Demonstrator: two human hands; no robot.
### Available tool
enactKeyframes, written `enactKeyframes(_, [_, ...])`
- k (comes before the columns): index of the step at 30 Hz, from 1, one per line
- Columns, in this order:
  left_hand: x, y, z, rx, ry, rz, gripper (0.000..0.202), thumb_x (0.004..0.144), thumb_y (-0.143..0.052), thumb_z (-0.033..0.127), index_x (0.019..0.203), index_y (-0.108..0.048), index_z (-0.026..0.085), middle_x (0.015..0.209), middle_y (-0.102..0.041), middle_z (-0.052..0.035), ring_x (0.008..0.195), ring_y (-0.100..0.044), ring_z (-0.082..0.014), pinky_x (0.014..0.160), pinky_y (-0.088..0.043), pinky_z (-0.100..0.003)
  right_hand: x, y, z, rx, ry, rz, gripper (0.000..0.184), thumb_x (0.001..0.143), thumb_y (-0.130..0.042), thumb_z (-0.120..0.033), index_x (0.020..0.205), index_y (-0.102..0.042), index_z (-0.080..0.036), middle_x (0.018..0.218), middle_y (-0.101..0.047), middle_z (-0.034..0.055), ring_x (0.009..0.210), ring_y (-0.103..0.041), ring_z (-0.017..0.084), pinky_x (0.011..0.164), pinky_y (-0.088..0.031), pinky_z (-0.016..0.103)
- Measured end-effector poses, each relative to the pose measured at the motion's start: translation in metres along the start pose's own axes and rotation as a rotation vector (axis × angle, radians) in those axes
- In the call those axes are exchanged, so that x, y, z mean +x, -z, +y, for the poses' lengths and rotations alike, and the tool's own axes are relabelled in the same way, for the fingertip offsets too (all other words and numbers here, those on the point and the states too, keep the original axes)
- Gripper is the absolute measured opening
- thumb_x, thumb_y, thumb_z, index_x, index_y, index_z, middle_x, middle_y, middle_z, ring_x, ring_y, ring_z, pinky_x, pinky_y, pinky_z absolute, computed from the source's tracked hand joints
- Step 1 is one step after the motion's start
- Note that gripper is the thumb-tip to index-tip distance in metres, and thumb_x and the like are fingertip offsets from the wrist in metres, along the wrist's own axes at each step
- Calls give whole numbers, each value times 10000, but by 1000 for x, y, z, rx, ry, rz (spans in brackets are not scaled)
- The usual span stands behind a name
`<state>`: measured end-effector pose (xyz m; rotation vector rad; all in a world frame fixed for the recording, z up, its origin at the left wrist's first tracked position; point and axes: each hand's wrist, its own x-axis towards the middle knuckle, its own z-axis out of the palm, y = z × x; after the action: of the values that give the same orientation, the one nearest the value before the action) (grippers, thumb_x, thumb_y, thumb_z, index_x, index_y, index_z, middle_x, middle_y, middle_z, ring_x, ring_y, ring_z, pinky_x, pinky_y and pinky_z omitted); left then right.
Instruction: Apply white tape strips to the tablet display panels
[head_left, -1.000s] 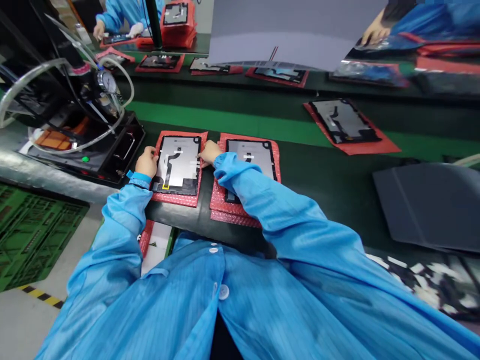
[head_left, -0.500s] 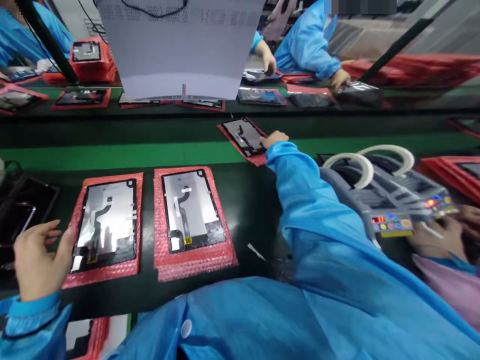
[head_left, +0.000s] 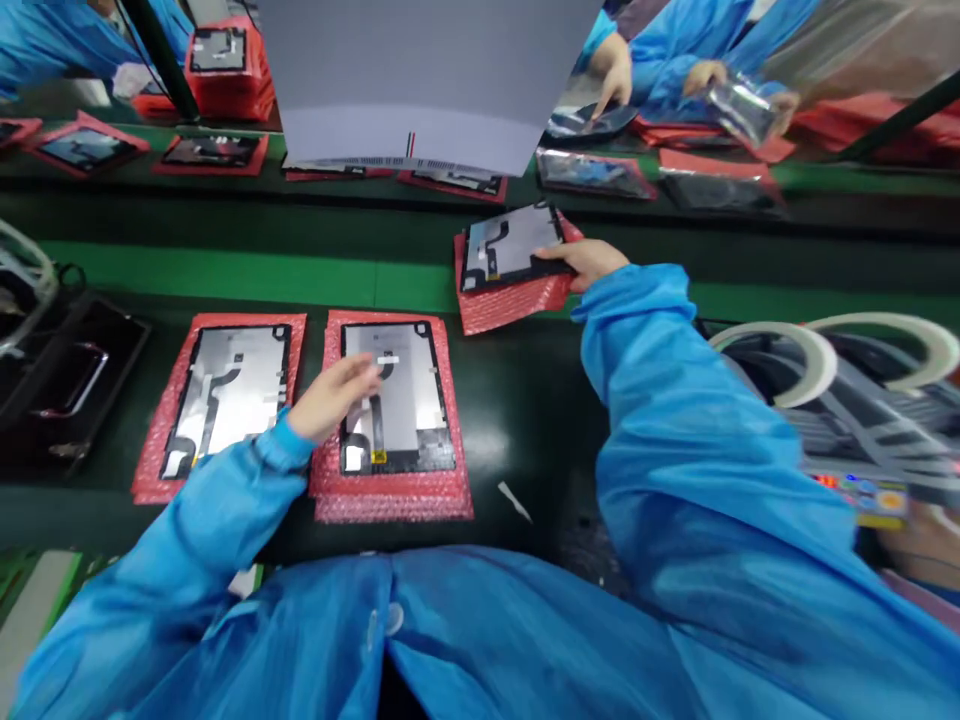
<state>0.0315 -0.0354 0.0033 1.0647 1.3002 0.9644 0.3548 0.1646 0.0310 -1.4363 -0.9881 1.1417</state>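
Beyond the dark bench, my right hand (head_left: 589, 262) is closed on the right edge of a screen panel (head_left: 514, 245), thumb on top. Under that panel is a red bubble-wrap sheet (head_left: 517, 300), and both are tilted. My left hand (head_left: 336, 397) has its fingers stretched out over the left part of a second screen panel (head_left: 412, 440); whether it touches is unclear. This panel lies on stacked red bubble-wrap bags (head_left: 394, 505). Left of it, a third panel (head_left: 251, 375) rests on red bubble wrap (head_left: 169, 440), partly behind my left sleeve.
Tape dispensers (head_left: 862, 420) with cream tape rolls stand at right, beside another person's hand (head_left: 926, 540). A white scrap (head_left: 514, 501) lies on the bench. Wrapped panels (head_left: 214, 152) line the far conveyor. A grey-white board (head_left: 420, 80) hangs ahead. Co-workers in blue sit opposite.
My left hand has moved right, from beside the left panel to over the middle one. The panel in my right hand has turned and is tilted with its bubble wrap. The view has shifted.
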Motion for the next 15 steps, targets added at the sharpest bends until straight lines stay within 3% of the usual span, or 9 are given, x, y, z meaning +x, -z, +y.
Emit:
enactKeyframes(2, [23, -15, 7, -196, 96, 0, 393, 849, -676, 482, 1029, -607, 140, 1078, -692, -146, 988, -679, -211, 966, -529, -406, -47, -18, -6, 98, -51, -101, 129, 750, -648, -31, 742, -636, -160, 796, -722, 52, 880, -715, 201, 901, -581, 421])
enactKeyframes(4, [41, -22, 10, -296, 120, -13, 425, 836, -676, 540, 963, -628, 137, 1012, -714, -142, 1003, -684, -233, 940, -544, -416, -100, -31, -2, 167, -37, -174, 166, 710, -716, -89, 826, -653, -190, 868, -739, 31, 951, -710, 211, 934, -577, 415])
enactKeyframes(6, [51, -19, 6, -330, 59, 15, 431, 804, -700, 564, 889, -652, 144, 914, -731, -109, 984, -689, -235, 906, -553, -410, -150, -40, 11, 184, -39, -227, 287, 628, -807, -166, 873, -666, -211, 900, -748, 21, 992, -704, 239, 944, -575, 431])
enactKeyframes(9, [52, 0, -8, -254, -94, 165, 343, 721, -789, 473, 757, -671, 153, 788, -728, -50, 902, -685, -203, 865, -541, -357, -209, -52, 43, 187, -103, -317, 433, 511, -893, -290, 877, -680, -203, 883, -755, 32, 992, -705, 260, 965, -559, 441])
enactKeyframes(12, [43, 22, -23, 11, -121, 304, 213, 689, -780, 329, 646, -665, 154, 675, -695, -13, 792, -658, -188, 800, -515, -312, -236, -63, 71, 173, -108, -393, 575, 429, -921, -408, 904, -676, -196, 903, -759, 42, 981, -702, 250, 982, -537, 437])
enactKeyframes(15, [31, 34, -29, 339, -125, 368, 138, 710, -706, 227, 604, -646, 162, 633, -665, -5, 764, -638, -193, 794, -484, -297, -240, -70, 82, 15, -66, -452, 578, 453, -901, -481, 892, -663, -191, 915, -757, 52, 946, -703, 237, 925, -549, 405])
